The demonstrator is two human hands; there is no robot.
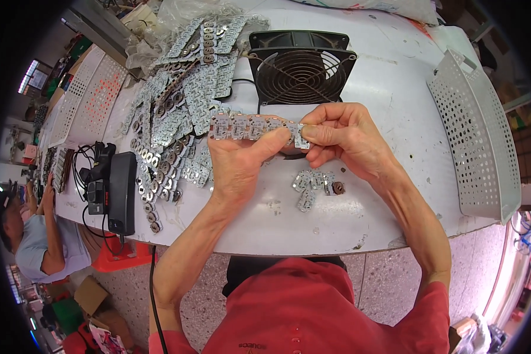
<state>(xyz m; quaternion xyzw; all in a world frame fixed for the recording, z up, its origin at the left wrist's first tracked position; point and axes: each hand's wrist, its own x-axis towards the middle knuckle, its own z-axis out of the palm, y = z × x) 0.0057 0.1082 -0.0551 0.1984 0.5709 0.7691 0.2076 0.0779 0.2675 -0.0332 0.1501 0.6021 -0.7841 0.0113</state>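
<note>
A strip of small white circuit boards [242, 127] is held level above the table in front of me. My left hand [236, 168] grips it from below, its thumb pressed on the boards and its fingers hidden behind. At the strip's right end, my right hand [351, 138] pinches the last board between thumb and forefinger. On the table below lie several loose small circuit boards [311, 183], with a round brown piece [337, 187] at their right side. To the left spreads a large heap of similar board strips [186, 88], some showing round metal parts.
A black fan with a wire guard [304, 76] stands beyond my hands. White perforated baskets stand at the right [475, 130] and far left [94, 94]. A black box [122, 192] with cables lies left, near another person [47, 236]. A red stool [121, 255] is below.
</note>
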